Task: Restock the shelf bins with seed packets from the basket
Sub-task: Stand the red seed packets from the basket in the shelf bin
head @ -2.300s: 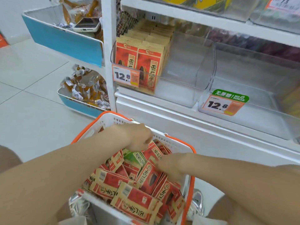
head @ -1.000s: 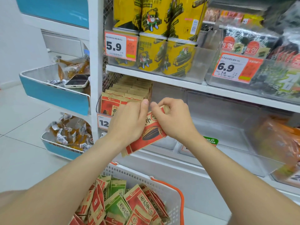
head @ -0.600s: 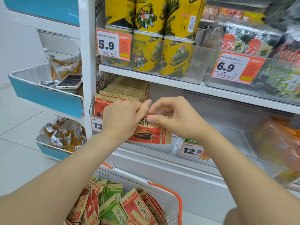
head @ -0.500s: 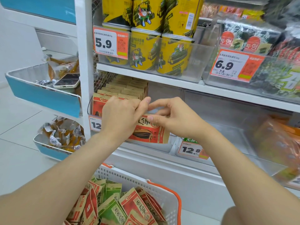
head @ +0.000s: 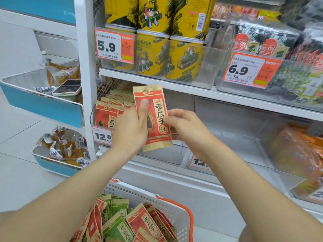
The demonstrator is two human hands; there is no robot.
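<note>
Packet (head: pixel 158 109) of seeds, red and tan, stands upright before the clear shelf bin (head: pixel 174 154), gripped by the left hand (head: pixel 130 131) with its thumb across the front and pinched at the right edge by the right hand (head: pixel 187 127); below, the white basket (head: pixel 173 206) holds more packets (head: pixel 139 222).
</note>
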